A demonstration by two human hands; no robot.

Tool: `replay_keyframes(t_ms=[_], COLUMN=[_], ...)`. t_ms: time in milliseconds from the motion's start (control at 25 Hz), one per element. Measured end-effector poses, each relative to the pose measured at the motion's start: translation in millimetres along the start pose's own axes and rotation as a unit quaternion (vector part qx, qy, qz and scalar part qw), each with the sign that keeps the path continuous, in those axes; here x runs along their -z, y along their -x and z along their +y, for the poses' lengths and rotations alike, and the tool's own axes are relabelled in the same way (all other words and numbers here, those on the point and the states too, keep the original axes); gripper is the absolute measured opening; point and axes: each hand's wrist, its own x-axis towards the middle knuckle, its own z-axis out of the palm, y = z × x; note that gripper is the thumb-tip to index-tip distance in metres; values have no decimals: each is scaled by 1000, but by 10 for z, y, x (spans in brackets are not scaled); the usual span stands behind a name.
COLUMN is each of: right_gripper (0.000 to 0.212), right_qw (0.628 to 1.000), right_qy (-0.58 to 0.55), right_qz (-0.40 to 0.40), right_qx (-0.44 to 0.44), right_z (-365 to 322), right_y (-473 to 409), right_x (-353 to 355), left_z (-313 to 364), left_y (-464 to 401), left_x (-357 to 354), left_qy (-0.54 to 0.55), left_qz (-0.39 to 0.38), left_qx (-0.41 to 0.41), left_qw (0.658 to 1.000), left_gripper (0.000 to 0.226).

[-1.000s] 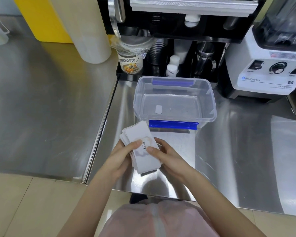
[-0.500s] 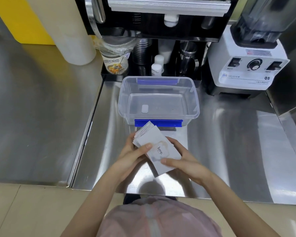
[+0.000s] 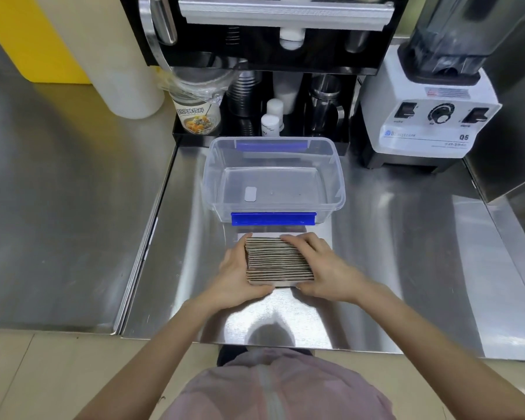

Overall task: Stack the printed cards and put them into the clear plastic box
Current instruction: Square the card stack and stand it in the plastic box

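Note:
The stack of printed cards (image 3: 278, 262) stands on edge on the steel counter, so I see the brownish card edges from above. My left hand (image 3: 240, 274) presses its left side with the thumb under the near face. My right hand (image 3: 322, 268) clasps the right side, fingers lying over the far top edge. Just beyond the cards sits the clear plastic box (image 3: 335, 189), lid off, with blue clips at its near and far rims. Inside it lies only a small white label on the bottom.
A white blender base (image 3: 428, 116) stands at the back right. A black rack (image 3: 264, 86) with cups, small white bottles and a printed cup is behind the box. A white cylinder (image 3: 125, 65) and a yellow bin stand at the back left. A counter seam runs left of my hands.
The cards were a loose, fanned handful held face up above the counter. Now they are squared into one block, turned on edge and set down between both hands.

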Motion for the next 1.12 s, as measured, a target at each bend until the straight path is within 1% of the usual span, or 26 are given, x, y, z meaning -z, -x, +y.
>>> replay_keyframes(t_ms=[80, 120, 200, 240, 280, 320, 360, 440, 480, 560, 600, 640, 680, 720, 760, 800, 840, 880, 920, 960, 1040, 1120], right_gripper=[88, 89, 91, 88, 82, 76, 71, 69, 69, 64, 61, 57, 55, 52, 47, 42, 36, 38, 42, 46, 46, 47], right_qw=[1000, 1000, 997, 992, 988, 989, 993, 990, 987, 985, 987, 990, 989, 973, 935, 877, 819, 775, 761, 763, 776, 802], right_qy=[17, 7, -70, -120, -146, -127, -69, 39, 73, 100, 91, 52, -22, -131, -257, -389, -493, -566, -589, -587, -557, -526], right_qz=[8, 6, 4, 16, 39, 65, 91, 129, 136, 133, 126, 122, 137, 172, 212, 236, 235, 219, 206, 203, 223, 212], right_qx=[1, -1, -18, -32, -41, -44, -41, -35, -41, -48, -44, -42, -51, -80, -123, -157, -174, -173, -176, -180, -192, -189], right_z=[46, 71, 97, 97, 101, 97, 62, -21, -54, -57, -40, -23, 7, 4, -22, -69, -83, -84, -83, -108, -145, -58], right_y=[12, 22, 49, 61, 80, 99, 111, 115, 106, 65, 57, 65, 77, 103, 134, 158, 165, 148, 111, 71, 11, 19], right_x=[-117, -148, -152, -140, -132, -141, -171, -277, -315, -324, -309, -283, -270, -248, -224, -212, -238, -281, -329, -355, -379, -400], left_z=[-48, -66, -91, -96, -97, -93, -97, -96, -89, -74, -70, -67, -72, -76, -80, -82, -78, -71, -59, -49, -40, -52], left_y=[-3, -4, -8, -10, -16, -26, -28, -47, -56, -76, -73, -74, -69, -66, -61, -56, -53, -50, -46, -39, -24, -23], left_x=[-50, -59, -73, -79, -95, -115, -123, -137, -148, -166, -172, -176, -178, -181, -181, -179, -179, -182, -191, -203, -221, -226], left_qy=[4, 2, -8, -12, -17, -20, -20, -24, -27, -23, -18, -14, -15, -18, -23, -26, -29, -33, -37, -37, -23, -11], left_qz=[0, 2, 19, 29, 34, 33, 33, 31, 34, 48, 54, 58, 61, 61, 62, 62, 62, 60, 58, 57, 61, 65], left_qx=[7, 11, 8, 3, -2, -3, -1, 3, 3, 1, 3, 5, 3, -1, -6, -11, -16, -22, -28, -32, -27, -14], left_qw=[1000, 1000, 1000, 1000, 999, 999, 999, 999, 999, 999, 998, 998, 998, 998, 998, 998, 998, 997, 997, 997, 997, 998], left_gripper=[109, 113, 115, 113, 111, 108, 108, 108, 107, 100, 96, 93, 91, 90, 90, 89, 89, 88, 87, 85, 81, 82])
